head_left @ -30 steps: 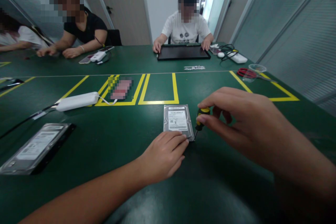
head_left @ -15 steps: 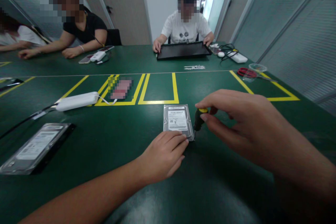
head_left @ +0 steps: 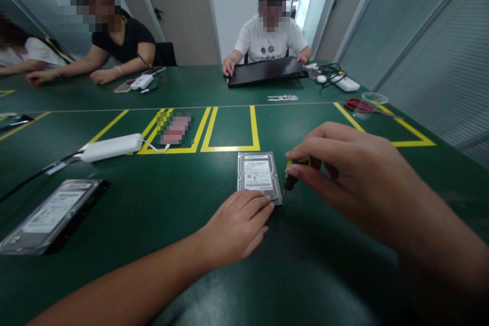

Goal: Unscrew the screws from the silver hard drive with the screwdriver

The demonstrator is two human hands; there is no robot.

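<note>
A silver hard drive with a white label lies label up on the green table. Across its near edge rests my left hand, fingers together and curled over, holding it down; part of the drive is hidden beneath. My right hand pinches a small screwdriver with a dark and yellow handle between thumb and fingers. The screwdriver leans to the right, its thin shaft pointing down at the drive's near right corner. Whether the tip sits in a screw is too small to tell.
Another hard drive lies at the left, near a white power strip and a phone with a cable. Yellow tape marks the table. Opposite, a person holds a black panel. Red-handled scissors lie far right.
My right hand has risen slightly, and the screwdriver's handle has tilted further right and turned. My left hand and the hard drive stay put. The person opposite has tilted the black panel.
</note>
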